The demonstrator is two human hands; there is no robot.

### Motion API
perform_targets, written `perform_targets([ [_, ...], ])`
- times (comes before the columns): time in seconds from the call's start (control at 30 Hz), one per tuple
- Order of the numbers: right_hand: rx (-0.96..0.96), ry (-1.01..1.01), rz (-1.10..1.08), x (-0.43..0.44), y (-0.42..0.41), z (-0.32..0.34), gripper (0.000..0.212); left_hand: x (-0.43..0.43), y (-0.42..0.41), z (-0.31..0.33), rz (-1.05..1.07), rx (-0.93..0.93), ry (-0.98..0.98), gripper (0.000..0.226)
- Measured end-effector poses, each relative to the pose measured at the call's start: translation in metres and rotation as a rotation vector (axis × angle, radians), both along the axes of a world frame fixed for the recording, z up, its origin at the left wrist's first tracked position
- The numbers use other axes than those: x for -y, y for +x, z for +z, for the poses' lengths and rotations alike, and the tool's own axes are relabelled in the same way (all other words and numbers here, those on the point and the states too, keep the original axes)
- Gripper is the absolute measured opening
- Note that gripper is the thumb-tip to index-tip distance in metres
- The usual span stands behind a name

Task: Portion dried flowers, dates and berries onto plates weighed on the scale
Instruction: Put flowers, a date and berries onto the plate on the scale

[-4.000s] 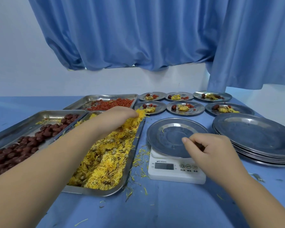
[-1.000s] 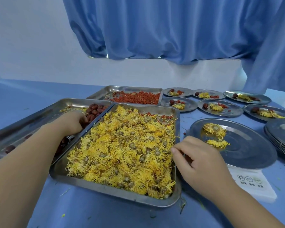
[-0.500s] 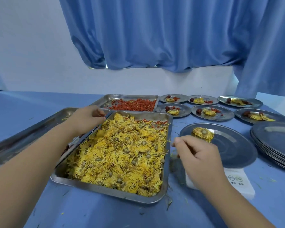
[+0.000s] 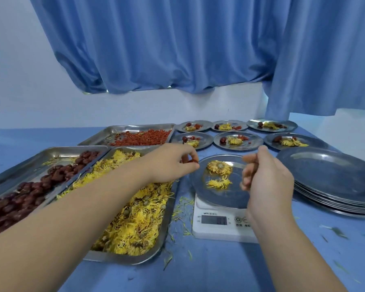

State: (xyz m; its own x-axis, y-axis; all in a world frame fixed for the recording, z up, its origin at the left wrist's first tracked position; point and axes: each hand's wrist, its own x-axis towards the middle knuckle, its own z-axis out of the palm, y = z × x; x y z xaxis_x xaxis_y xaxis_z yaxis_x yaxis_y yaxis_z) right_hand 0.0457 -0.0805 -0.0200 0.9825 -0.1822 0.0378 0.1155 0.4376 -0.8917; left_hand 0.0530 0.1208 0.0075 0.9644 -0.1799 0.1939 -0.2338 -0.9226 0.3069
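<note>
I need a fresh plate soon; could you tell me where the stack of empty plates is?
In the head view, the stack of empty plates sits at the right, beside the scale, in front of the filled plates.

blue table [image 4: 219,270] under date tray [image 4: 57,149], flower tray [image 4: 122,259], berry tray [image 4: 135,126], scale [image 4: 213,230], six filled plates [image 4: 256,142], plate stack [image 4: 335,175]; loose petals [image 4: 181,209]
</note>
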Motion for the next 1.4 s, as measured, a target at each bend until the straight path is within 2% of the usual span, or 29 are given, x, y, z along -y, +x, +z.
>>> perform_targets([
  [0.3, 0.008, -0.024, 0.027, -0.006, 0.001, -0.002, 0.043, 0.03, 0.022, -0.01, -0.038, -0.067, 0.065, 0.028],
  [0.47, 0.05, -0.098, 0.026, -0.01, -0.001, -0.002, 0.043, 0.031, 0.023, -0.009, -0.049, -0.065, -0.007, 0.022],
  [0.67, 0.115, -0.168, 0.075, -0.015, -0.011, -0.003, 0.05, 0.008, 0.015, -0.005, -0.027, -0.034, -0.07, 0.016],
  [0.73, 0.115, -0.131, 0.121, -0.018, -0.015, -0.003, 0.049, -0.005, 0.012, -0.004, 0.005, -0.051, -0.052, 0.015],
  [0.9, 0.046, -0.095, 0.26, -0.029, -0.01, 0.002, 0.036, -0.043, 0.009, 0.013, 0.099, -0.054, -0.006, 0.011],
  [1.0, 0.069, -0.191, 0.354, -0.034, 0.008, 0.02, 0.02, -0.071, 0.012, 0.025, 0.205, -0.03, -0.025, 0.012],
  [1.13, 0.172, -0.374, 0.462, -0.034, 0.043, 0.049, 0.011, -0.109, 0.025, 0.029, 0.365, 0.023, -0.082, 0.009],
  [1.23, 0.216, -0.562, 0.486, -0.032, 0.07, 0.058, 0.009, -0.138, 0.04, 0.026, 0.458, 0.04, -0.131, 0.01],
  [1.4, 0.256, -0.804, 0.493, -0.029, 0.103, 0.051, 0.015, -0.17, 0.084, 0.014, 0.495, 0.023, -0.084, 0.012],
])
